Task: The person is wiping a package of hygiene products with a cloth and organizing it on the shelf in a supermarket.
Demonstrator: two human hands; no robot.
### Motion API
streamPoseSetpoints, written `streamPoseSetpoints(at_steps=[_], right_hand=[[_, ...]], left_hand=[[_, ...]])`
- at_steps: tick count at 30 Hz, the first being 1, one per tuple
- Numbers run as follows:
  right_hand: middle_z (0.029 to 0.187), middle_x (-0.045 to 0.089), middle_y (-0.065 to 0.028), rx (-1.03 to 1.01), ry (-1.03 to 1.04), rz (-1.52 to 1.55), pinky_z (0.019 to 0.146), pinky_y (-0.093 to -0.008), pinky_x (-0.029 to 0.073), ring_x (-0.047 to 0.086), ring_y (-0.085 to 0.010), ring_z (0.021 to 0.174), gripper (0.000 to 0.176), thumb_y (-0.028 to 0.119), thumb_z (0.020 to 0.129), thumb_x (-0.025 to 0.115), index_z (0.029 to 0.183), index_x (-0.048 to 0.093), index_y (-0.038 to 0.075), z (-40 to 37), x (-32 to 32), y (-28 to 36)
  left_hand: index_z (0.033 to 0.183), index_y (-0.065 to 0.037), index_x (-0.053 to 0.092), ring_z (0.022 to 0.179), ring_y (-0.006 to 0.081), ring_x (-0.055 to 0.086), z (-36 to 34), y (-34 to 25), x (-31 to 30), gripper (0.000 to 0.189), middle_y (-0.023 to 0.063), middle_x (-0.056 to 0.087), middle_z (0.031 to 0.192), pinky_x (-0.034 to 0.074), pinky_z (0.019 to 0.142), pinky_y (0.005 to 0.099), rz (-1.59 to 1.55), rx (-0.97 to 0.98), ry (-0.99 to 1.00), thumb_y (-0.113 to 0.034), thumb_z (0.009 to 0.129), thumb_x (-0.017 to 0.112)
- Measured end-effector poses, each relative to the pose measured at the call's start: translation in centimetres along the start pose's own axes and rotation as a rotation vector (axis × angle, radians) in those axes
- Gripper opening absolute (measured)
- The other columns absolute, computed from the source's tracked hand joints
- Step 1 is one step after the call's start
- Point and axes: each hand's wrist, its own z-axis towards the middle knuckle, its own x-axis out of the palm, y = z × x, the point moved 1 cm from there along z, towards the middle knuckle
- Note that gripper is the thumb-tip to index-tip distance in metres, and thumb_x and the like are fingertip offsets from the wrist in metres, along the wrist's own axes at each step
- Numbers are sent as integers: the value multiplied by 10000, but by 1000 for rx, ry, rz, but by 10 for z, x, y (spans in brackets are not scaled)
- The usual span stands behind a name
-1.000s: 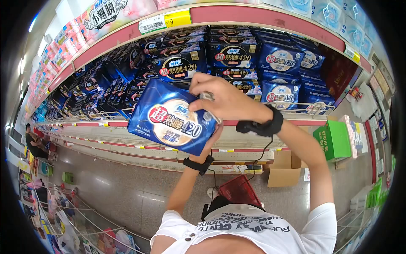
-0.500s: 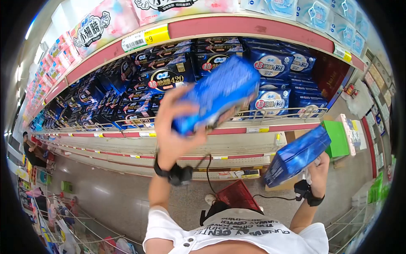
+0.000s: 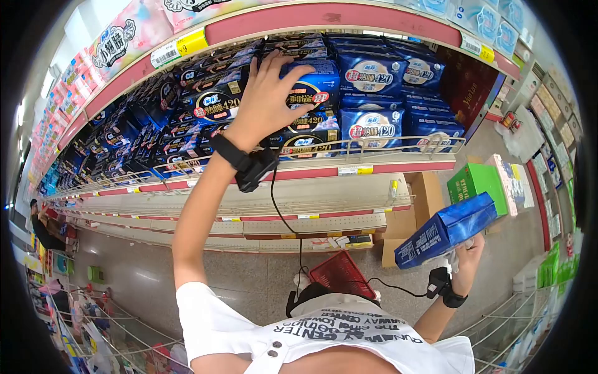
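My left hand (image 3: 269,103) reaches onto the shelf, its fingers spread over a blue pack (image 3: 321,84) that sits on dark packs in the middle stack. Thumb and fingers press on the pack's top and front. Left of it are dark packs (image 3: 215,105) with round labels; to the right stand blue packs (image 3: 372,76). Lower right, my right hand (image 3: 468,252) grips the end of another blue pack (image 3: 445,227), held tilted away from the shelf.
A wire rail (image 3: 374,144) runs along the shelf front. Below right are an open cardboard box (image 3: 423,193) and a green box (image 3: 478,182). A red basket (image 3: 342,274) rests on the floor. Far left, another person (image 3: 47,230) is visible. A cable hangs from my left wrist.
My left hand has moved from in front of the shelf onto the middle stack with its blue pack. My right hand still holds its pack, now turned slightly. The view has shifted.
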Motion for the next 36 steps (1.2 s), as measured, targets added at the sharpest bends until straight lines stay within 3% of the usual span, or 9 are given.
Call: streamPoseSetpoints(at_steps=[3, 6, 11, 19, 22, 26, 29, 31, 36], right_hand=[[933, 590, -66, 9, 65, 30, 650, -238, 454, 564, -114, 784, 318, 207, 855, 672, 1052, 554, -13, 5, 4, 6], [1074, 587, -71, 42, 57, -59, 894, -273, 382, 532, -164, 1011, 320, 175, 846, 669, 1045, 588, -61, 10, 6, 0], [1158, 559, -73, -51, 55, -117, 907, -292, 385, 516, -153, 1018, 323, 137, 853, 648, 1087, 574, -74, 14, 29, 18], [1097, 586, -60, 155, 55, 17, 859, -237, 400, 525, -114, 980, 309, 108, 876, 609, 1123, 557, -70, 14, 28, 13], [948, 616, -11, 161, 70, 76, 586, -179, 440, 543, -29, 718, 322, 177, 891, 616, 1139, 562, -21, 14, 33, 14], [794, 609, 30, 207, 39, 167, 445, -163, 416, 535, -11, 580, 322, 240, 912, 594, 1143, 544, 21, 16, 43, 15], [771, 608, 25, 255, 45, 250, 432, -166, 419, 541, -20, 563, 320, 238, 913, 591, 1135, 540, 13, 16, 49, 11], [814, 615, 6, 273, 67, 259, 427, -170, 418, 543, -22, 567, 320, 231, 917, 586, 1130, 535, -3, 16, 50, 10], [961, 621, -43, 286, 290, 269, 683, -196, 458, 562, -60, 821, 330, 213, 914, 598, 1129, 554, -34, 18, 57, 12]], left_hand=[[1184, -217, 567, 1237, 360, 388, 1, 2, 14, 510, 127, 510, 1225, 266, 1051, 539, 83, -73, -29, -298, 712, 745], [1209, -241, 571, 1245, 374, 366, 1, 1, 21, 538, 117, 506, 1221, 237, 1056, 565, 111, -124, -91, -294, 705, 752], [1243, -279, 549, 1264, 408, 326, -5, -16, 15, 600, 128, 464, 1252, 206, 1059, 588, 118, -106, -167, -233, 689, 773], [1233, -280, 559, 1260, 397, 344, -17, -26, 10, 559, 148, 460, 1241, 218, 1054, 575, 105, -139, -189, -209, 714, 755], [1228, -256, 567, 1262, 404, 341, -23, -37, 7, 518, 164, 453, 1250, 240, 1046, 566, 92, -168, -212, -173, 744, 731], [1227, -213, 571, 1263, 411, 356, -45, -71, 1, 497, 164, 464, 1245, 273, 1054, 510, -16, -234, -279, -131, 758, 716], [1262, -97, 525, 1258, 346, 413, -73, -116, -6, 461, 166, 493, 1272, 282, 1071, 439, -324, -260, -219, -106, 816, 642], [1247, -69, 533, 1286, 345, 383, -98, -142, 10, 436, 136, 460, 1333, 256, 1086, 461, -922, -482, -216, -191, 839, 630], [1459, -90, 159, 1326, 270, 344, -105, -200, 31, 900, 166, 335, 1431, 253, 1094, 419, -1917, -643, -72, -462, 811, 660]])
